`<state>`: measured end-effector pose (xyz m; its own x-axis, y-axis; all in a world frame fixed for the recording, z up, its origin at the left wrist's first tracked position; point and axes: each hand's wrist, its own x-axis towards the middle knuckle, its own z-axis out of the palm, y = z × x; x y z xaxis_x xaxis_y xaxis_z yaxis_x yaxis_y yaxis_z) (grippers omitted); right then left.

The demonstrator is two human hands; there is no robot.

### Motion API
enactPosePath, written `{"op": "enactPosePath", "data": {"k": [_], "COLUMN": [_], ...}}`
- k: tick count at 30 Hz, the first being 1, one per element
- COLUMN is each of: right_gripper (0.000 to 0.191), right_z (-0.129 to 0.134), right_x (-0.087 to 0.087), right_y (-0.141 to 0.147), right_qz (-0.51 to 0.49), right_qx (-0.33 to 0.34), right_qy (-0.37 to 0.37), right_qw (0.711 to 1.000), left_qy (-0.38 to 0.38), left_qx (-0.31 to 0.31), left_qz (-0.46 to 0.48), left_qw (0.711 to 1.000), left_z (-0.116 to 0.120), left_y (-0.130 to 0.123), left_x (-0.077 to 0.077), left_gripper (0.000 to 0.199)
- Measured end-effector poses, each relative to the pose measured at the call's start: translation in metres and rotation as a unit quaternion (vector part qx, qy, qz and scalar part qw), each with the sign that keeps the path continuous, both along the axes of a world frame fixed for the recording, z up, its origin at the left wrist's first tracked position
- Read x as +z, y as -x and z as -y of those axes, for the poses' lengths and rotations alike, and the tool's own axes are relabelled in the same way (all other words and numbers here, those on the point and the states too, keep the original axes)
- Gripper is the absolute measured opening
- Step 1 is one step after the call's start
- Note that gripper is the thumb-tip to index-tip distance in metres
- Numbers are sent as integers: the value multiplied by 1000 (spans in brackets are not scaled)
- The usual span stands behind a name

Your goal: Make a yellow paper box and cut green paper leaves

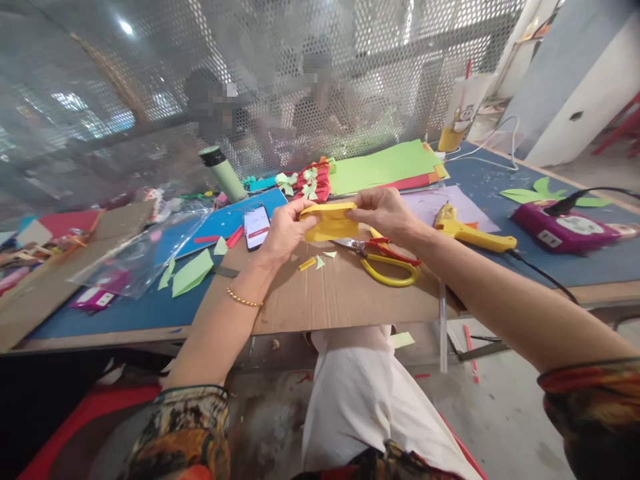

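Note:
A folded yellow paper piece (329, 223) is held up between my two hands, above a sheet of brown cardboard (320, 303). My left hand (290, 230) pinches its left end, fingers closed. At its right end, my right hand (381, 208) grips it the same way. Under my right hand lie scissors with yellow handles (390, 272) and a red-handled tool (395, 251). Small green and yellow scraps (320, 262) rest on the cardboard below the paper. A phone (257, 227) lies just left of my left hand.
Behind my hands are red craft pieces (316, 181) and green sheets (385, 167). A yellow glue gun (473, 233) and purple power strip (565, 225) lie right. A green bottle (223, 175) and cup (457, 113) stand farther back. Plastic bag (145, 250) at left.

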<state>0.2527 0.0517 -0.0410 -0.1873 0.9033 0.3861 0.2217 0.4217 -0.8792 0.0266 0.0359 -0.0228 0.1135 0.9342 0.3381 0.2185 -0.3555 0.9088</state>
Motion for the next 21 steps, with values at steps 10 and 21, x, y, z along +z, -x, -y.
{"op": "enactPosePath", "data": {"k": [10,21], "right_gripper": [41,19], "right_z": [4,7], "right_x": [-1,6], "right_y": [6,8], "right_qz": [-42,134], "right_qx": [52,-11], "right_qy": [42,-64], "right_qw": [997,989], "left_qy": [3,30], "left_qx": [3,-15], "left_qz": [-16,-24], "left_qw": [1000,999], "left_z": [-1,4], "left_y": [1,1], "left_x": [-1,-1], "left_gripper": [11,19]}}
